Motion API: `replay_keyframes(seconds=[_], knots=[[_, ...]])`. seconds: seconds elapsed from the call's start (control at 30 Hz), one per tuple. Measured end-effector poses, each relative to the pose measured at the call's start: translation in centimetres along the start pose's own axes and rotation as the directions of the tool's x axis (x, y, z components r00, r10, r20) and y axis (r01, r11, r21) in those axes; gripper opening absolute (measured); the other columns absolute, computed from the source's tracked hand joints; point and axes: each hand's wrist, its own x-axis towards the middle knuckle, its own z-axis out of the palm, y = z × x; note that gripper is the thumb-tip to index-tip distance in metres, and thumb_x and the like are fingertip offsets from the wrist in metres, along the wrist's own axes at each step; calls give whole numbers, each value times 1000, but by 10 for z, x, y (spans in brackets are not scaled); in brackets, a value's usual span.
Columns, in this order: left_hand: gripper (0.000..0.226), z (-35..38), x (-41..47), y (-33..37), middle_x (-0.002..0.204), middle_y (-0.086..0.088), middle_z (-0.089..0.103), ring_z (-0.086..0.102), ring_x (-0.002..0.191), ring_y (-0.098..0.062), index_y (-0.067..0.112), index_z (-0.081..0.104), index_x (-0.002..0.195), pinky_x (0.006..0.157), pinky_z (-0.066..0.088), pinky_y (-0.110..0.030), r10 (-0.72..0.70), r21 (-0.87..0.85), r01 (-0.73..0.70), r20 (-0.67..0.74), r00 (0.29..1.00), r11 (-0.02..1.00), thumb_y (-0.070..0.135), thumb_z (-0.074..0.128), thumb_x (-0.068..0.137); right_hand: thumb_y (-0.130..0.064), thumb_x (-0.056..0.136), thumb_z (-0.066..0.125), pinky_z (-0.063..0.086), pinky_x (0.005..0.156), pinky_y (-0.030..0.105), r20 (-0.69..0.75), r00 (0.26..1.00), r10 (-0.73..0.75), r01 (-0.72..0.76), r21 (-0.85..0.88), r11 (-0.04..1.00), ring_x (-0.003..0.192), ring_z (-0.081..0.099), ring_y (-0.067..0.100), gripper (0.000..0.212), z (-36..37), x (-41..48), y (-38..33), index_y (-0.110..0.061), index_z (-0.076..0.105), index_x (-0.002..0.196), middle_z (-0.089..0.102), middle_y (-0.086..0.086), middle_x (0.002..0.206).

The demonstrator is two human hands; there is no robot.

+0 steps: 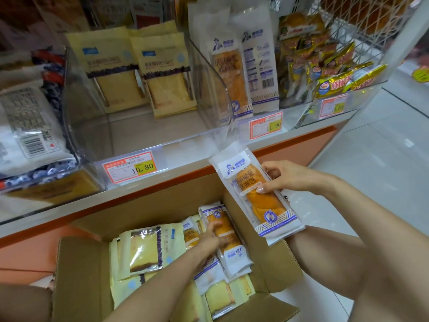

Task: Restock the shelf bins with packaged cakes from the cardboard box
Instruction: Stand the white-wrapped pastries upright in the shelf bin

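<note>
An open cardboard box [79,275] on the floor holds several yellow cake packs [148,247] and white twisted-bread packs [232,249]. My left hand [212,239] reaches into the box and lies on a white pack there, fingers curled over it. My right hand [282,176] holds a white twisted-bread pack [260,201] above the box's right side, thumb across its front. On the shelf, a clear bin [209,73] holds two yellow packs [162,73], and the bin to its right holds white twisted-bread packs [234,70].
A left bin holds white and blue packs [30,126]. Gold-wrapped snacks [325,63] fill the far right bin under a wire basket [362,22]. Price tags [130,168] hang on the shelf edge. My bare knees flank the box; tiled floor lies right.
</note>
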Motion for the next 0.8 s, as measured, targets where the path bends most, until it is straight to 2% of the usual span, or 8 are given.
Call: replay_keyframes(seconds=[0.1,0.27,0.43,0.53,0.63,0.7,0.77,0.8], knots=[[52,2,11,-2,125,-10,47,59,105,-25,50,46,109,93,51,-40,-59,-61,55,-66,996,997,20,71,75,-25,83,71,53,79,23,8,1000,-5,5,15,1000,91,66,5,25,0,0,2,-22,60,105,69,-11,99],[46,-4,10,-4,130,-7,45,55,109,-23,35,46,124,90,50,-33,-130,-76,127,-39,991,989,13,63,87,-26,83,70,53,84,27,22,1000,-7,8,-8,1000,92,66,6,24,0,1,4,-24,60,104,69,-11,98],[35,-4,7,-7,91,-8,60,56,73,-20,15,55,124,64,48,-28,-124,-173,101,-128,984,980,3,54,91,-27,83,70,53,85,28,31,999,-12,13,-19,1000,91,66,6,22,1,2,4,-26,59,103,68,-12,98],[27,-9,-2,-13,119,-11,54,62,91,-22,15,58,115,71,53,-28,-86,-180,62,-133,987,982,5,54,91,-28,83,70,53,82,25,44,999,-16,17,-32,999,90,67,5,22,2,2,5,-27,59,102,69,-12,98],[23,-18,-23,-28,124,-5,46,60,105,-23,14,59,115,82,54,-33,-41,-199,12,-142,989,980,11,55,93,-28,82,71,54,84,29,54,998,-18,20,-50,999,91,68,7,22,3,3,5,-27,61,101,70,-10,98],[24,-26,-35,-44,122,-11,54,64,90,-23,13,62,113,70,57,-33,-30,-259,-14,-166,986,966,14,57,90,-30,81,71,54,87,33,57,998,-17,22,-76,997,92,67,8,24,3,3,5,-25,61,102,71,-9,99],[21,-32,-50,-55,104,-17,58,56,64,-19,12,63,108,48,47,-22,-70,-329,-18,-255,964,944,10,56,88,-30,81,72,53,87,34,56,998,-21,26,-97,995,94,67,10,23,3,3,3,-26,61,101,71,-8,99],[22,-35,-54,-61,98,-17,56,51,59,-17,12,61,109,47,43,-22,-109,-364,-8,-298,949,931,6,54,89,-30,80,72,52,85,33,55,998,-22,28,-103,994,93,66,10,22,4,3,2,-26,62,99,70,-8,97]])
